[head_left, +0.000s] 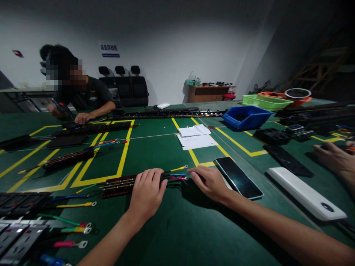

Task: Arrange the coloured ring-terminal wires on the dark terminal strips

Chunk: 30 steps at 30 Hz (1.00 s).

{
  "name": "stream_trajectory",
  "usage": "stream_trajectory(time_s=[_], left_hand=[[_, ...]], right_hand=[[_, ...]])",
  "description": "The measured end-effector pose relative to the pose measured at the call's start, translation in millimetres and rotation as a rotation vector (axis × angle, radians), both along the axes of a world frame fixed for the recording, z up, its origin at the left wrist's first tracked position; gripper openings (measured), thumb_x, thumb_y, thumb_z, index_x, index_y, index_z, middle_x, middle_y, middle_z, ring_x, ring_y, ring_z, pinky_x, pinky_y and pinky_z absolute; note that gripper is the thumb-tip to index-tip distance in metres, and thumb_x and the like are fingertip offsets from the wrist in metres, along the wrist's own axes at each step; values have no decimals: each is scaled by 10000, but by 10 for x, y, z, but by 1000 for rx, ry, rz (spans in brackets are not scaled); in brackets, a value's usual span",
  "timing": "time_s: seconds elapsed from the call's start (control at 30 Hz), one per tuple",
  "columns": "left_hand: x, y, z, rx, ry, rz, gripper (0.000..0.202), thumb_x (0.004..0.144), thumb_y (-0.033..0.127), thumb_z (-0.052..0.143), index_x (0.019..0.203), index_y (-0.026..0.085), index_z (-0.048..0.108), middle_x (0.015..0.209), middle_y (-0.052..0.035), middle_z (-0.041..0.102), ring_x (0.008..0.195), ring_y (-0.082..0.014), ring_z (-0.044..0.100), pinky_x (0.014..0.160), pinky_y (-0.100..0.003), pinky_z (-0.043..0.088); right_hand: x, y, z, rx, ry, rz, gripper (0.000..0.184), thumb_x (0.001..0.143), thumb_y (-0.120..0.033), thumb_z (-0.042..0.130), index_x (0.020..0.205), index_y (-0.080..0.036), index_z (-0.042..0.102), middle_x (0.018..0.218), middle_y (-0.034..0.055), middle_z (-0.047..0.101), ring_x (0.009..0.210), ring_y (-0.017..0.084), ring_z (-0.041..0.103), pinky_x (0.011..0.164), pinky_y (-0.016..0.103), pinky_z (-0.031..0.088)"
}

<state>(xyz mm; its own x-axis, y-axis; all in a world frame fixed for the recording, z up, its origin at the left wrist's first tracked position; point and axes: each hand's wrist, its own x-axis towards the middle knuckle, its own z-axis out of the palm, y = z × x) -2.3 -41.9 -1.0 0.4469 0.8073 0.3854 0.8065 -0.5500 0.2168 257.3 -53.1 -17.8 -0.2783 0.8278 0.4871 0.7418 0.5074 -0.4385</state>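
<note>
A dark strip assembly (118,184) with copper bars lies across the green table (172,229) in front of me. My left hand (146,192) rests on its right end, fingers curled over it. Yellow, blue and red wires with ring terminals (179,174) stick out from that end. My right hand (209,183) lies just right of the wire ends, fingers bent and touching the wires; what it pinches, if anything, is hidden.
A phone (238,178) and a white power strip housing (305,194) lie at the right, papers (195,136) and a blue bin (245,116) beyond. Socket modules (16,236) and loose wires sit bottom left. A person (80,96) works far left; another's hand (337,160) shows right.
</note>
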Motion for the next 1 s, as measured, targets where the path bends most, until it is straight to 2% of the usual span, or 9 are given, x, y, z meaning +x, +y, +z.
stream_trajectory(time_s=[0.13,0.3,0.4,0.63,0.87,1.0], left_hand=[[6,-3,7,-4,12,5,307,1041,334,427,1222,175,617,1219,-115,683,1138,-296,612,971,-513,468],[7,5,3,3,25,12,297,1034,330,444,1217,175,619,1210,-111,686,1132,-298,619,962,-506,475],[6,4,4,7,24,11,300,1035,335,439,1220,183,620,1207,-108,690,1136,-295,622,965,-503,477],[3,8,-10,3,9,6,307,1042,336,430,1226,176,617,1218,-109,681,1138,-293,611,970,-509,467],[0,10,-15,-7,-2,-2,312,1047,346,424,1231,181,614,1222,-104,676,1143,-286,605,977,-507,463],[2,8,-7,-11,1,3,310,1045,344,425,1231,183,615,1218,-104,679,1141,-287,609,975,-505,466]], right_hand=[[2,4,1,-9,-3,-99,368,1040,-349,429,1254,-169,669,951,87,762,748,187,690,709,305,500],[-25,23,29,-150,-148,-75,400,1067,-402,375,1158,-214,717,1059,82,755,898,213,706,764,307,496],[-17,15,30,-124,-66,-110,411,1062,-410,372,1248,-191,666,1089,95,756,896,226,709,783,334,505],[2,22,12,-129,-58,-37,417,1066,-420,380,1164,-209,725,1082,78,766,910,229,718,801,347,512],[-15,40,11,-173,-53,-60,406,1060,-423,388,1206,-212,703,1134,76,766,975,256,728,857,394,538],[-5,26,15,-132,-2,-59,412,1060,-411,381,1215,-198,697,1170,93,755,1013,257,725,888,402,541]])
